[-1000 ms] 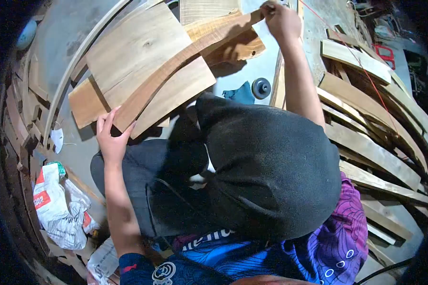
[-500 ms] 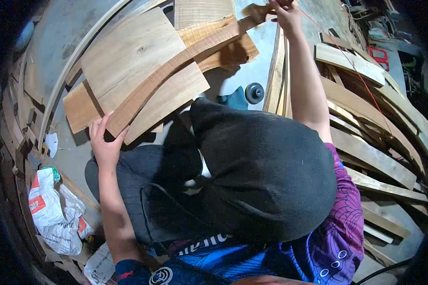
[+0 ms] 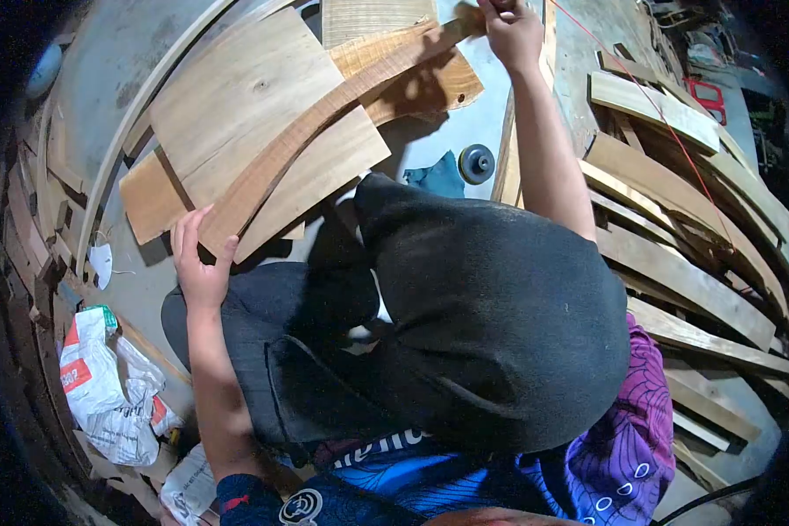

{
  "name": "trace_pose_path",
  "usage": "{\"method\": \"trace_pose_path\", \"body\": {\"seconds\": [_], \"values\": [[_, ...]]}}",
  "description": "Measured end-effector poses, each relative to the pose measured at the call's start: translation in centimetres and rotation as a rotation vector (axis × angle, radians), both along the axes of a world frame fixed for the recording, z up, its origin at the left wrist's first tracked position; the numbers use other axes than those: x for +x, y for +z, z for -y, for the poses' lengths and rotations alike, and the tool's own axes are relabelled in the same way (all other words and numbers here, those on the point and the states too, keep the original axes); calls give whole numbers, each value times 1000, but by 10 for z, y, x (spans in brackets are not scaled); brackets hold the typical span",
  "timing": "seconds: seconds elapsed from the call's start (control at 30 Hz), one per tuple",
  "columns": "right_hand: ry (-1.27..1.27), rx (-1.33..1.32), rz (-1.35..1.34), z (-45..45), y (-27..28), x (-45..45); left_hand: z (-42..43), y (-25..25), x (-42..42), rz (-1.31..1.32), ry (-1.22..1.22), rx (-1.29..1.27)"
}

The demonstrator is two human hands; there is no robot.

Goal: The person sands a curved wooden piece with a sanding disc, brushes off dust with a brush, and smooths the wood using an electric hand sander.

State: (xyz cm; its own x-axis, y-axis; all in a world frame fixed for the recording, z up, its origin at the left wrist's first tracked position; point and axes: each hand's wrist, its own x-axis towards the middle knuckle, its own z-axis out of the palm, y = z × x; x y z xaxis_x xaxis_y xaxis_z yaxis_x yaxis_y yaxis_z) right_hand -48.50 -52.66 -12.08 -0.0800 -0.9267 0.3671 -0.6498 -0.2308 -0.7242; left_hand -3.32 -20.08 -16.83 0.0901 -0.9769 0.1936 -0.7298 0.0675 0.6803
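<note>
A long, curved strip of wood (image 3: pixel 324 110) lies slantwise over a wide pale board (image 3: pixel 237 96). My left hand (image 3: pixel 203 259) grips its near end, thumb on one edge and fingers on the other. At the strip's far end, near the top of the view, my right hand (image 3: pixel 513 37) is closed around a small brown object (image 3: pixel 470 17). That object is smeared by motion and partly cut off, so its kind is unclear. Beneath the strip's far half lies a darker wooden piece (image 3: pixel 451 88).
A round black disc (image 3: pixel 476 164) and a teal cloth (image 3: pixel 438 178) lie on the floor beyond my knee. Curved planks (image 3: pixel 675 272) are piled on the right, with a red string (image 3: pixel 666 123) across them. White printed sacks (image 3: pixel 114 394) lie at left.
My right hand has moved slightly down the view, and the brown object has shifted with it. My left hand keeps its grip on the strip. The whole view has shifted a little.
</note>
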Motion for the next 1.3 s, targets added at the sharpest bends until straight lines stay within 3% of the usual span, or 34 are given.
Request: {"method": "trace_pose_path", "body": {"seconds": [0.07,0.13,0.2,0.23,0.3,0.37,0.4,0.47,0.5,0.53,0.6,0.63,0.67,0.7,0.83,0.87,0.9,0.93,0.97,1.0,1.07,1.1,1.17,1.2,1.23,1.27,1.3], "values": [[-52,6,-108,-18,4,16,-2,-3,-1,-2,18,24],[219,-39,-8,-30,3,33,0,-7,1,0,45,40],[290,223,295,-42,6,39,-3,-9,2,46,29,46],[255,128,317,-46,8,43,-4,-10,3,66,16,50],[60,-19,46,-58,16,35,-5,-8,-1,43,11,52],[189,-367,134,-48,1,21,-6,-2,-9,31,1,23],[22,-233,-82,-51,0,8,-10,1,-15,67,-10,13],[147,150,564,-59,5,9,-13,-5,-20,173,-87,-106],[206,263,633,-68,7,15,-12,-5,-20,172,-93,-104],[209,273,445,-73,10,19,-10,-5,-20,173,-92,-106],[139,-196,-428,-65,-4,-2,-7,-6,-19,199,-84,-105],[65,-239,-480,-56,-16,-18,-9,-5,-20,198,-82,-101],[-11,-286,-529,-48,-23,-28,-9,-4,-21,199,-70,-94],[-110,51,-165,-45,-18,-25,-7,-2,-22,202,-55,-89],[135,294,309,-48,-6,-22,-4,-1,-26,80,0,-64],[177,348,379,-49,-5,-20,-4,-3,-26,-51,59,-7],[47,273,236,-18,-41,-52,-5,-5,-26,-181,116,56],[-85,192,218,-4,-51,-76,-5,-5,-25,-142,114,63],[-79,99,488,12,-61,-92,-6,-4,-24,-141,110,66],[-256,-52,204,9,-55,-93,-6,-1,-23,-71,82,83],[-275,21,-240,11,-50,-100,-2,3,-20,4,57,90],[-280,4,-261,6,-45,-88,-2,5,-21,-16,47,81],[-93,26,-85,-5,-44,-54,0,4,-21,-28,42,74],[91,182,26,-26,-39,-29,1,6,-22,-45,59,89],[137,225,-119,-42,-51,-3,3,6,-24,-60,75,109],[389,212,126,-84,-11,41,3,5,-23,-51,96,84],[355,262,101,-92,7,53,4,3,-22,-52,101,89]]}}
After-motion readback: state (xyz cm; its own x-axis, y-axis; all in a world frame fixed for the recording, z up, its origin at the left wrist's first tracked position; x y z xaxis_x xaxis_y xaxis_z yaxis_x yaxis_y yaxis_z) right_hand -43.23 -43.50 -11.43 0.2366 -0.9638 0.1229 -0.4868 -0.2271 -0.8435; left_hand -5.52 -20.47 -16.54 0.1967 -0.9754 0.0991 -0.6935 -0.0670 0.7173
